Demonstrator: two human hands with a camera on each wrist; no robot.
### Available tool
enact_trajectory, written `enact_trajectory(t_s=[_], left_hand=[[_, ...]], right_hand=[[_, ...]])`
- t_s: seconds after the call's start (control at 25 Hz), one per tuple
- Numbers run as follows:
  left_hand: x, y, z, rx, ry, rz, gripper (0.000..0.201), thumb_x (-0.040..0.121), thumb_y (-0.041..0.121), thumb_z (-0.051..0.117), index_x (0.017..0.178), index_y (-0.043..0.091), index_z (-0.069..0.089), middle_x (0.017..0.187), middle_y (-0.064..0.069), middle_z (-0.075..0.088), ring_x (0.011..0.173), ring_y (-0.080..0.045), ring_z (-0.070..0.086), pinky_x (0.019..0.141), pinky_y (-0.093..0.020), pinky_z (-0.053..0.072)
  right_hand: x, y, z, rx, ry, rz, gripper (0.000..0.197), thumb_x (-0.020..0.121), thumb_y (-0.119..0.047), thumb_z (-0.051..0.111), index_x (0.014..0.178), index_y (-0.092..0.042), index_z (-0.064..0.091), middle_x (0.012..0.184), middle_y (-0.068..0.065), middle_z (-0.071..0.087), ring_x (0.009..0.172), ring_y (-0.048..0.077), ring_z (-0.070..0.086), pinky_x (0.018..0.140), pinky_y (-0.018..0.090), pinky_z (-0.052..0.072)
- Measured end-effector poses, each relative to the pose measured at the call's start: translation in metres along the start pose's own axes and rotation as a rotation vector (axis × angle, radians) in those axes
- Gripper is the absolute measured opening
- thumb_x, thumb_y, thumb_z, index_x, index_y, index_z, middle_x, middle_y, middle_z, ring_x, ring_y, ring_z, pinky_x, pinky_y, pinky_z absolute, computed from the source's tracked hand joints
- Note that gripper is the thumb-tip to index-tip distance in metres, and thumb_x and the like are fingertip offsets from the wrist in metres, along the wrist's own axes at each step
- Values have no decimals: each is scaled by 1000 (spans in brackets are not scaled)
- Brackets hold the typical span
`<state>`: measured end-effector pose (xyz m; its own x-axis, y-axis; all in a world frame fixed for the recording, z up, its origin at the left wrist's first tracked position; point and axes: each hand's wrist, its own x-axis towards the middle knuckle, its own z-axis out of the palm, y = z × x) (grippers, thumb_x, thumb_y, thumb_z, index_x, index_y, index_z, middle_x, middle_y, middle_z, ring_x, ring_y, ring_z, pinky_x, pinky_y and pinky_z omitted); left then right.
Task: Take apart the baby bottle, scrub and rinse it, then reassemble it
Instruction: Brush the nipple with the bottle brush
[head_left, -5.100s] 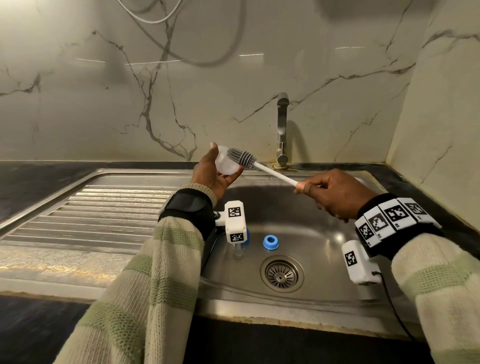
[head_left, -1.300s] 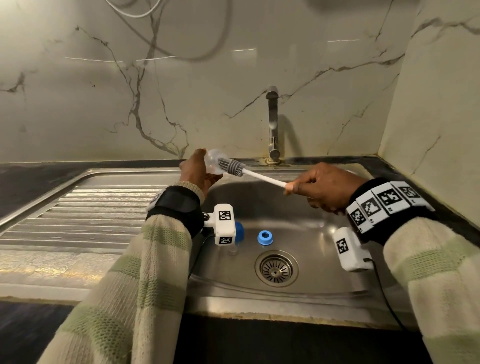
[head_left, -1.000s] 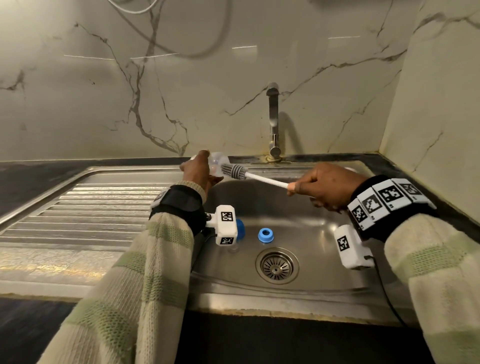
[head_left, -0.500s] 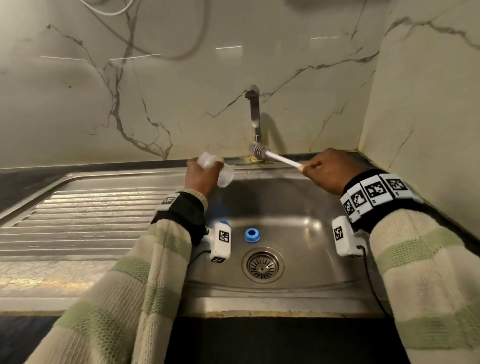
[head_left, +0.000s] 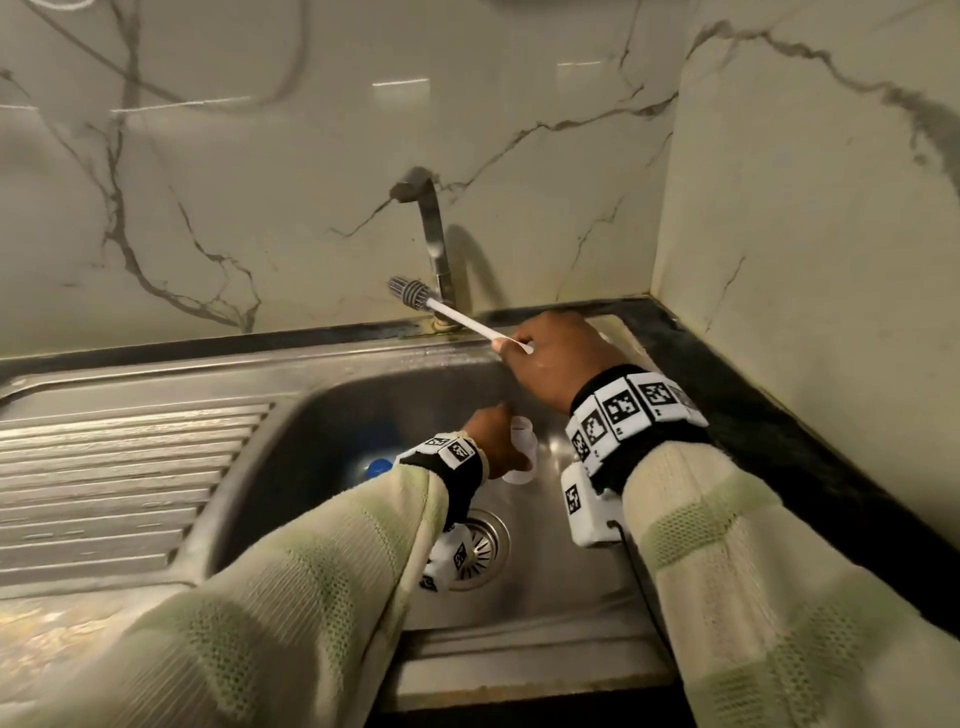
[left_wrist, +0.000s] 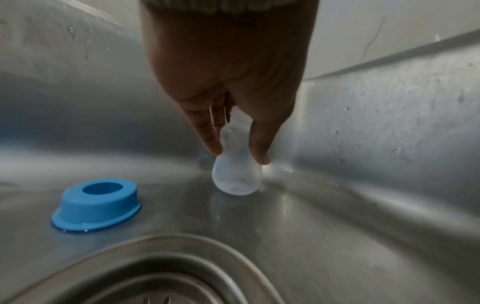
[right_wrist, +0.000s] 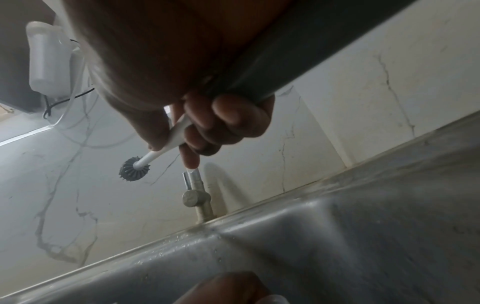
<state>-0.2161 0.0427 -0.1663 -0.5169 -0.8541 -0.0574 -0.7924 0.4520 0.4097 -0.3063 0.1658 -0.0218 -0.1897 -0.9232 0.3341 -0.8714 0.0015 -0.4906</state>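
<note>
My left hand (left_wrist: 239, 158) reaches down into the sink basin and pinches a translucent silicone teat (left_wrist: 235, 174) between fingers and thumb, its wide end at the steel floor. In the head view the left hand (head_left: 498, 441) and the teat (head_left: 522, 452) sit behind the drain. A blue collar ring (left_wrist: 96, 205) lies flat on the floor left of the teat, and only part of the ring (head_left: 378, 467) shows past my sleeve. My right hand (head_left: 540, 353) grips the white handle of a bottle brush (head_left: 457, 314), whose grey head (right_wrist: 134, 168) hangs beside the tap. The bottle body is hidden.
A steel tap (head_left: 434, 244) rises from the back rim of the sink (head_left: 363, 358); my right index finger points close to the tap (right_wrist: 194, 197). The drain (head_left: 480, 545) lies under my left wrist. A ribbed draining board (head_left: 114, 467) runs left; marble walls close the back and right.
My left hand has dropped from the sink's back rim down to the basin floor with the teat. The right hand pulled the brush away and carried it up toward the tap.
</note>
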Motion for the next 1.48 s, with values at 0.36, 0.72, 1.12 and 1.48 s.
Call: enact_trajectory(t_s=[0.36, 0.72, 1.12, 1.48], left_hand=[[6, -6, 22, -24, 17, 48, 106, 64, 35, 90, 146, 9, 29, 137, -17, 52, 123, -37, 54, 99, -44, 48], [-21, -73, -73, 164, -79, -248, 25, 84, 20, 75, 107, 10, 73, 98, -9, 74, 88, -25, 71, 78, -35, 59], [-46, -110, -84, 316, -317, -535, 27, 55, 49, 89, 43, 34, 70, 68, 3, 74, 77, -19, 74, 80, -38, 62], [-50, -119, -74, 383, -240, -532, 25, 56, 35, 82, 67, 18, 68, 84, -6, 72, 83, -30, 71, 80, -46, 60]], right_hand=[[5, 4, 12, -25, -50, 21, 34, 93, -43, 56, 85, -15, 73, 70, 1, 66, 65, 16, 61, 51, 22, 35], [7, 5, 15, -29, -57, -10, 37, 91, -48, 57, 83, -16, 75, 67, 2, 64, 62, 17, 59, 52, 23, 37], [6, 5, 23, -57, -96, -48, 41, 89, -48, 59, 79, -11, 74, 72, 11, 68, 71, 28, 63, 65, 32, 50], [5, 5, 24, -67, -141, -41, 36, 90, -48, 59, 78, -17, 73, 71, 4, 66, 67, 18, 60, 61, 26, 42]])
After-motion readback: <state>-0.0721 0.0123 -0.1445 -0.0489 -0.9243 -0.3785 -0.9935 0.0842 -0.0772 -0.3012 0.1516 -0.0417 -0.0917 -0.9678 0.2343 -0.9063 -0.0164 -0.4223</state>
